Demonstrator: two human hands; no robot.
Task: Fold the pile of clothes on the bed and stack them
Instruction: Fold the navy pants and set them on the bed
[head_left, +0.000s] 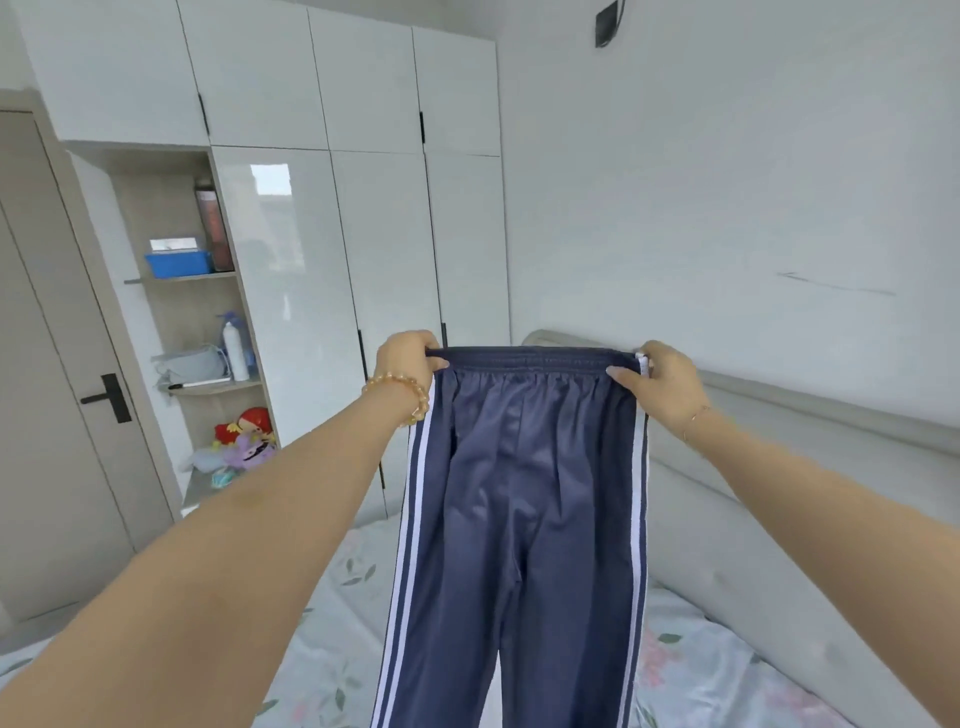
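So basically the folding looks like it's barely started, at least for this piece. A pair of navy track pants (524, 519) with white side stripes is held up in the air by the waistband (535, 358), stretched out flat between both hands. The left hand (408, 364) is curled tight around the left corner of the waistband, and the right hand (657, 382) is pinching the right corner, thumb laid across the front of the elastic. Both arms are stretched well out in front.

The legs are left hanging straight down over the bed (332, 597), and the bottom ends are cut off by the frame edge, so whether they're touching the floral sheet can't be told. No crease or fold is seen in the pants yet; they're just being shaken out or lined up, by the look of it.

As for the rest of the job: neither the pile of clothes nor any finished stack is caught in view. Only bare floral sheet is shown on either side of the pants, so how many pieces are done or left can't be judged from here.

What's still needed for this item, as a guess: legs brought together, pants laid down on the bed, folded over once or twice, then put on the stack.

Behind it all a white wardrobe (337, 208) and an open shelf (192, 278) with odds and ends are seen.
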